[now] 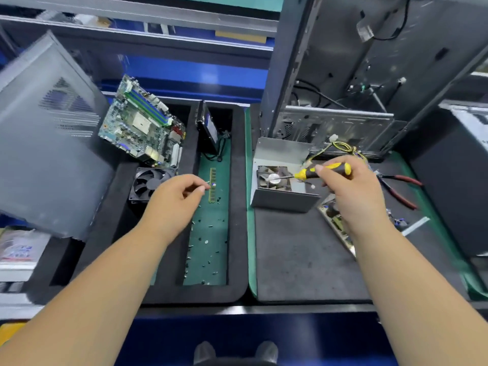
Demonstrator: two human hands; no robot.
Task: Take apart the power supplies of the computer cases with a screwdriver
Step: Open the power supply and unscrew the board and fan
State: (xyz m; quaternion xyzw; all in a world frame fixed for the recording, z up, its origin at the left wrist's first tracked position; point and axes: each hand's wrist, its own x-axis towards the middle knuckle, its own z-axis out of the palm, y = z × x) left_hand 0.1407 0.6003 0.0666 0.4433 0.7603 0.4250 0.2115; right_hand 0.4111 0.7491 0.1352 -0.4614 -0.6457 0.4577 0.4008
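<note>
A grey metal power supply cover (284, 199) stands open on the dark mat, with its dusty fan (273, 178) facing up. My right hand (351, 191) grips a yellow and black screwdriver (323, 170), whose tip points left over the fan. Under my right wrist lies the power supply's circuit board (334, 220), partly hidden. My left hand (175, 198) hovers over the green tray floor (208, 249), fingers pinched together near a RAM stick (212, 184); whether they hold a screw is too small to tell. An empty computer case (369, 75) stands upright behind the cover.
Several loose screws lie scattered on the tray floor. A motherboard (144, 122), a black fan (149, 183) and a drive (208, 128) sit in the foam tray. A grey side panel (50, 138) leans at left. Red-handled pliers (400, 188) lie at right.
</note>
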